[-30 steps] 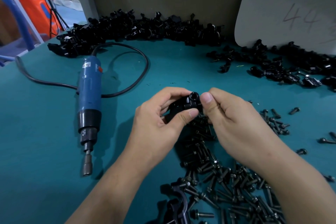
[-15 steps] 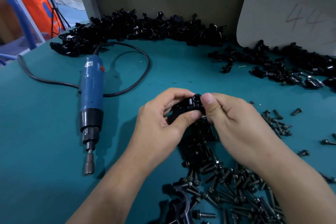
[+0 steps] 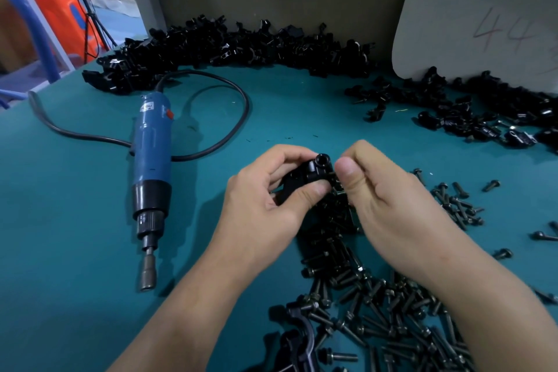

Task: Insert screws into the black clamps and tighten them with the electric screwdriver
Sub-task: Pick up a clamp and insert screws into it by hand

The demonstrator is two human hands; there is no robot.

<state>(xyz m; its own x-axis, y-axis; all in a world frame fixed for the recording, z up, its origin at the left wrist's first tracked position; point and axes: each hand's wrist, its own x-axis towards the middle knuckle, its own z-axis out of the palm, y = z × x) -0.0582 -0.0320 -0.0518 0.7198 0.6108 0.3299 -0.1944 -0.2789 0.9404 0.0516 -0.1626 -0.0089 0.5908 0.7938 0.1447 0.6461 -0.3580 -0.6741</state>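
My left hand (image 3: 265,205) grips a black clamp (image 3: 305,175) above the green table, thumb under it, fingers curled over its top. A screw head (image 3: 322,159) with a hex socket stands in the clamp's upper end. My right hand (image 3: 383,199) is curled beside the clamp, thumb and fingertips pinched at its right side; what they hold is hidden. The blue electric screwdriver (image 3: 151,157) lies on the table to the left, bit pointing toward me, no hand on it. Loose black screws (image 3: 371,311) lie heaped below my hands.
A long heap of black clamps (image 3: 241,48) runs along the back wall, more clamps (image 3: 483,118) at the right. The screwdriver's black cable (image 3: 229,130) loops behind it. A grey board (image 3: 477,18) leans at back right. Two clamps (image 3: 299,338) lie near the front edge.
Both hands stay together on the clamp. My right thumb and fingers have shifted slightly at the clamp's right side, leaving the screw head more exposed.
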